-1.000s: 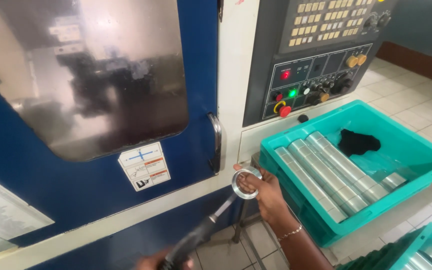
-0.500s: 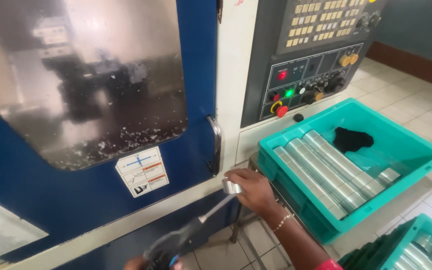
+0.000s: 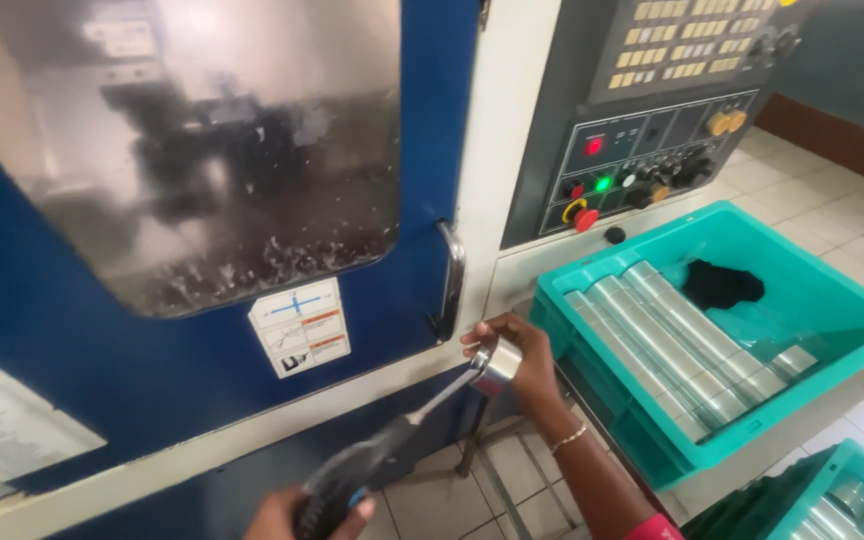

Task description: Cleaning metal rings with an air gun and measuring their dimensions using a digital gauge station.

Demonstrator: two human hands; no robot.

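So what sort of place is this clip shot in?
Most likely a machine shop. A blue machine door with a chip-spattered window stands beside a control panel of keys and lit buttons, and a teal crate holds turned metal cylinders. The right hand holds a metal ring against an air gun gripped by the left hand.

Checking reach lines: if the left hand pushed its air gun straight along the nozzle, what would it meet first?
The metal ring held by the right hand; the air gun in the left hand already points at it, apparently touching.

My right hand (image 3: pixel 517 352) is raised, fingers curled shut in a grip, wrist bent, forearm angling up from lower right. My left hand (image 3: pixel 297 512) sits low at frame bottom, fist clenched.
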